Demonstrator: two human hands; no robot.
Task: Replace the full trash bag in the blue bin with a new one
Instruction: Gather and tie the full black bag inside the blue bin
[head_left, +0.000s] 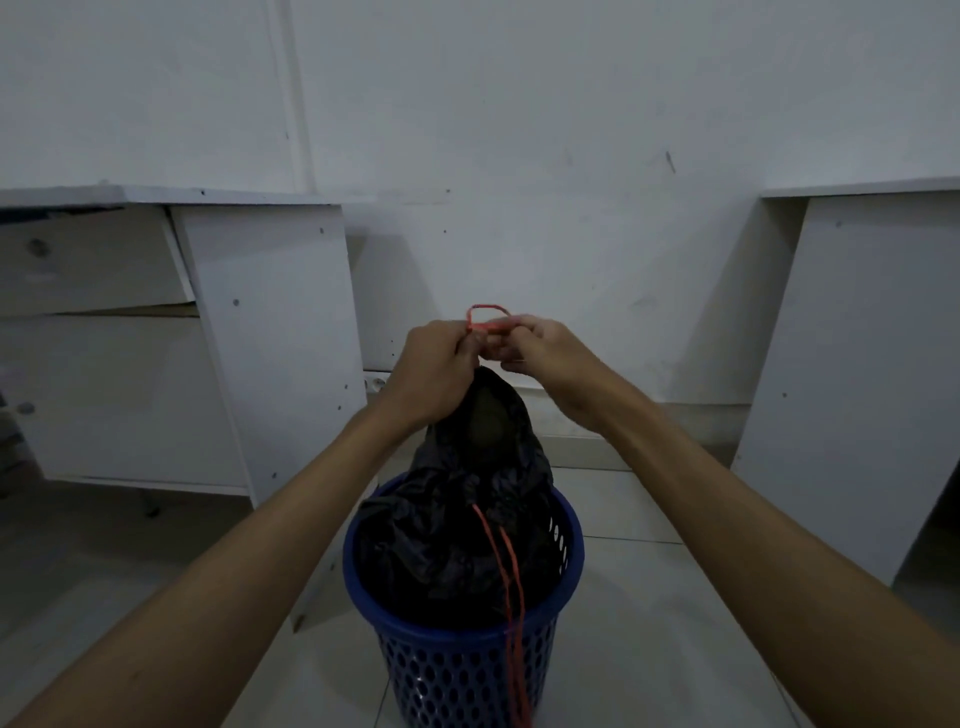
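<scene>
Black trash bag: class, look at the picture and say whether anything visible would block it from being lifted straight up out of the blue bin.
Nothing visible does. The black trash bag sits in the blue bin, its neck gathered by the left hand and right hand pinching the red string; only wall lies beyond.

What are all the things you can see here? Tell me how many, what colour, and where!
bin: one, blue with holes, on the floor at bottom centre
trash bag: one, black, inside the bin, its top gathered and pulled up
string: red, a loop at the bag's neck between the two hands; more red strands hang over the bin's front
desks: two, white, one left and one right of the bin
wall: one, white, behind everything
floor: pale tiles, under the bin
left hand: one, gripping the bag's neck and string
right hand: one, pinching the string
</scene>
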